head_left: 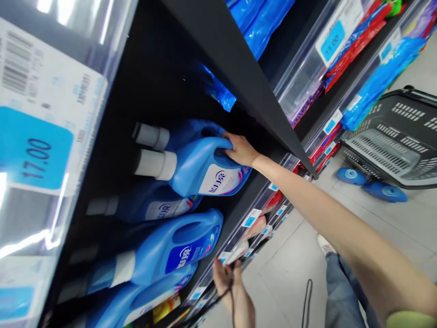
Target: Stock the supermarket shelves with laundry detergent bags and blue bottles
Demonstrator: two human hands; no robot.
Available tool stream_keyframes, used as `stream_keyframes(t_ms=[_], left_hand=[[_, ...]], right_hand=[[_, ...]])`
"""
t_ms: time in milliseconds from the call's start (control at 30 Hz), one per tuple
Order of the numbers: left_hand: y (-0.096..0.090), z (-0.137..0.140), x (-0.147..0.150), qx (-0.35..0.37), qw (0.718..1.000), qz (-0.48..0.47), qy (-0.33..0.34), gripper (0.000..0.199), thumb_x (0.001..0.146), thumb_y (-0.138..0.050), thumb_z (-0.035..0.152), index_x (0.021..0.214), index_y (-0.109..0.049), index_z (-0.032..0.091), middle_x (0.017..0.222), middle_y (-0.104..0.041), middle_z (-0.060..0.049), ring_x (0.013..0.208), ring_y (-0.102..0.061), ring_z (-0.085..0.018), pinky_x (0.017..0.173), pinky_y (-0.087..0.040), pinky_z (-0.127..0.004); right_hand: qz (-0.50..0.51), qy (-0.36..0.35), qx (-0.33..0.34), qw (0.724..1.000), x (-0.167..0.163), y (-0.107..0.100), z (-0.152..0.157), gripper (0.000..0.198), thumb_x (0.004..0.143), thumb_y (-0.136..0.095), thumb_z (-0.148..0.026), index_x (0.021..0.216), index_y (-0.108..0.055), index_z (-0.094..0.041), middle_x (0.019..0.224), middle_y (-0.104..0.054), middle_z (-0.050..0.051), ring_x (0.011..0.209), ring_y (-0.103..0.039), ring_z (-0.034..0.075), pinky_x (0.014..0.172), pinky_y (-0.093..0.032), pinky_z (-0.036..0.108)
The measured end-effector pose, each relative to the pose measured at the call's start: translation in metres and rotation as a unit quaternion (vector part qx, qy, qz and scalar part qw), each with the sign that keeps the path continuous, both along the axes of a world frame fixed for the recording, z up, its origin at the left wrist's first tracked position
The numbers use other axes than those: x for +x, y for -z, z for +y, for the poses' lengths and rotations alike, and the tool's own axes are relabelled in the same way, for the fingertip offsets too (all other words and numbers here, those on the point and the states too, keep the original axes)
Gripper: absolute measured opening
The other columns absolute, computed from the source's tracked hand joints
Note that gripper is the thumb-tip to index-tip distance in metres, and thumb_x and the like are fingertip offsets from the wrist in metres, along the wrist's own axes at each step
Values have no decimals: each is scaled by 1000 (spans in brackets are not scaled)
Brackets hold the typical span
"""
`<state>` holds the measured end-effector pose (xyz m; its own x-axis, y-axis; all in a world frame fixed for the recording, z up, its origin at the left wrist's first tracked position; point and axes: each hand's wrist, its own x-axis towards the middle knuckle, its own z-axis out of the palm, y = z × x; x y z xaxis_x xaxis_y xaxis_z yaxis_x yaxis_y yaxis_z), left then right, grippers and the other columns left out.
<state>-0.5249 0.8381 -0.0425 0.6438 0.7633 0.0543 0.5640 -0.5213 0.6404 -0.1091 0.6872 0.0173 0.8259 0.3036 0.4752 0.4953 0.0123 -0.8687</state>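
The view is tilted, so the bottles' caps point to the left of the picture. My right hand (241,149) grips the handle of a blue laundry detergent bottle (191,166) with a white cap, on the dark shelf. Its fingers wrap into the handle opening and are partly hidden. Another blue bottle (184,130) with a grey cap stands right beside it. My left hand (235,291) hangs low in front of the shelf edge, palm showing and fingers loosely bent apart. A thin black cord (218,299) crosses it. More blue detergent bottles (177,241) stand nearby.
A dark upright panel (246,73) divides the shelving. Beyond it lie bagged goods (378,86). A black shopping basket (396,136) is on the tiled floor, with blue bottles (384,191) showing by it. Price tags (34,150) line the near shelf edge. My legs (344,291) show below.
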Motion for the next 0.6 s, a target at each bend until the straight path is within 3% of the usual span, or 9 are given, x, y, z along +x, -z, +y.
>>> stream_keyframes(t_ms=[133, 233, 300, 333, 400, 433, 467, 533, 600], left_hand=[[29, -124, -35, -152, 972, 34, 176, 70, 99, -47, 41, 162, -22, 21, 170, -29, -22, 161, -27, -33, 120, -48, -49], [12, -217, -52, -367, 854, 167, 330, 73, 96, -57, 29, 163, -27, 21, 165, -41, -18, 154, -42, -28, 119, -50, -41], [-14, -254, -55, -413, 787, 260, 379, 61, 93, -62, 22, 152, -50, 23, 152, -58, -13, 139, -58, -27, 118, -50, -41], [-25, -264, -55, -420, 739, 307, 428, 56, 91, -65, 20, 146, -58, 25, 145, -64, -10, 134, -61, -27, 117, -50, -41], [-35, -267, -56, -391, 642, 379, 539, 50, 93, -67, 23, 142, -63, 27, 139, -68, -8, 132, -61, -29, 117, -49, -45], [-33, -264, -59, -358, 595, 411, 591, 48, 95, -66, 26, 144, -62, 26, 139, -67, -9, 132, -60, -31, 117, -49, -49], [-28, -260, -63, -315, 553, 438, 635, 48, 98, -64, 29, 146, -60, 25, 140, -66, -11, 133, -59, -33, 117, -48, -52], [-13, -248, -72, -221, 484, 476, 700, 48, 102, -60, 31, 149, -57, 21, 141, -65, -15, 133, -58, -35, 116, -47, -55], [3, -235, -79, -141, 451, 475, 743, 48, 103, -56, 26, 150, -55, 17, 139, -65, -17, 132, -58, -34, 116, -47, -54]], right_hand=[[-8, 69, 22, 997, -54, -5, -40, 53, 90, -62, -17, 142, -50, -21, 131, -62, 10, 124, -61, 30, 111, -51, 54], [24, 100, 71, 992, -139, 18, -96, 49, 99, -56, -26, 147, -48, -26, 134, -63, 9, 125, -62, 27, 113, -51, 53], [122, 99, 68, 985, -211, 59, -139, 34, 103, -52, -30, 137, -56, -27, 120, -71, 7, 109, -70, 23, 102, -58, 44], [198, 130, 52, 970, -251, 87, -162, 28, 104, -50, -32, 130, -59, -26, 111, -73, 6, 100, -72, 21, 95, -60, 40], [381, 208, -68, 898, -339, 145, -212, 26, 103, -48, -33, 121, -62, -21, 100, -76, 9, 91, -74, 22, 86, -61, 38], [466, 225, -181, 836, -384, 171, -236, 26, 101, -47, -29, 117, -64, -19, 99, -77, 11, 91, -75, 24, 86, -60, 39], [533, 180, -299, 771, -428, 191, -259, 24, 95, -51, -25, 113, -66, -17, 99, -77, 14, 93, -75, 27, 89, -59, 42], [601, 76, -453, 655, -506, 215, -294, 20, 81, -62, -19, 100, -71, -18, 99, -77, 17, 108, -74, 34, 102, -53, 53], [641, 66, -465, 608, -561, 218, -313, 10, 73, -65, -16, 81, -71, -19, 85, -76, 14, 101, -77, 37, 98, -55, 56]])
